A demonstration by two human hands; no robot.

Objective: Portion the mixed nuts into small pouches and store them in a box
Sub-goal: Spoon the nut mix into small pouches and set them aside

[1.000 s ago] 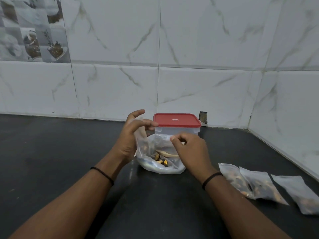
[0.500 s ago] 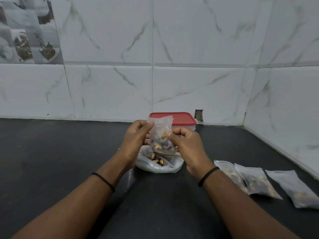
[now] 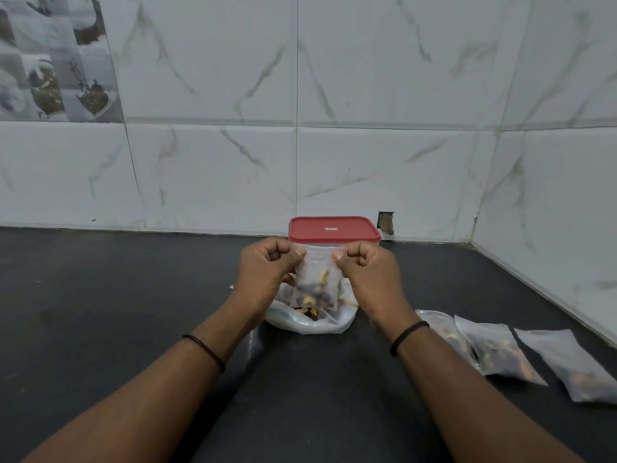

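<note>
A small clear pouch point(image 3: 317, 282) with mixed nuts in its bottom hangs upright between my hands. My left hand point(image 3: 267, 272) pinches its top left corner and my right hand point(image 3: 367, 275) pinches its top right corner. Below it on the dark counter lies a larger clear plastic bag of nuts point(image 3: 310, 320), open at the top. Behind stands a clear box with a red lid point(image 3: 334, 228), lid on. Three filled pouches lie to the right: one point(image 3: 440, 325), a second point(image 3: 494, 352) and a third point(image 3: 574, 365).
The dark counter point(image 3: 117, 312) runs back to a marble-tiled wall and meets a side wall on the right. A small hole in the tile point(image 3: 386, 222) sits behind the box.
Both hands lifted the small pouch out of the large bag and moved to its top corners. The pouch now hangs upright in front of the box.
</note>
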